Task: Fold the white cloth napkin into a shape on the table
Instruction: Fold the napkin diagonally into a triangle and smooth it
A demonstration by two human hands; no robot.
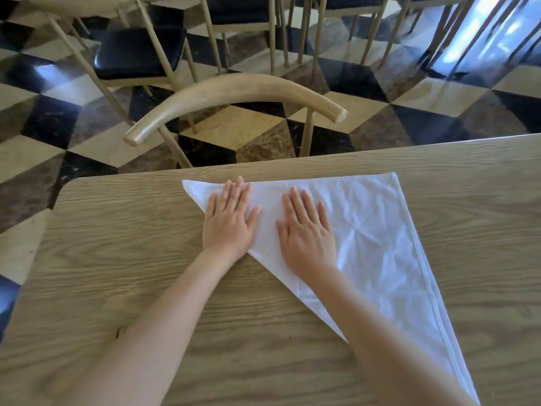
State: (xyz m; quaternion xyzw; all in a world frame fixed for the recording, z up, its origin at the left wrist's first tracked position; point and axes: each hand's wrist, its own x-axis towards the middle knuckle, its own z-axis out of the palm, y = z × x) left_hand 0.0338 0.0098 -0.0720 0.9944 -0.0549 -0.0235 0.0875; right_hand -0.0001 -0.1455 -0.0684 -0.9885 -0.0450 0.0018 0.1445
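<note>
A white cloth napkin (374, 235) lies flat on the wooden table (123, 259), folded into a triangle. One point is at the far left, one at the far right, and one reaches the near right edge of the view. My left hand (228, 221) presses flat on the napkin's left part, fingers straight, with the heel of the hand over the folded diagonal edge. Just to its right, my right hand (306, 232) lies flat on the cloth with fingers spread. My right forearm covers part of the diagonal edge.
A wooden chair with a curved backrest (234, 95) stands just beyond the table's far edge. More chairs with dark seats (137, 51) stand farther back on a checkered tile floor. The table's rounded left corner (70, 186) is near the napkin's left point.
</note>
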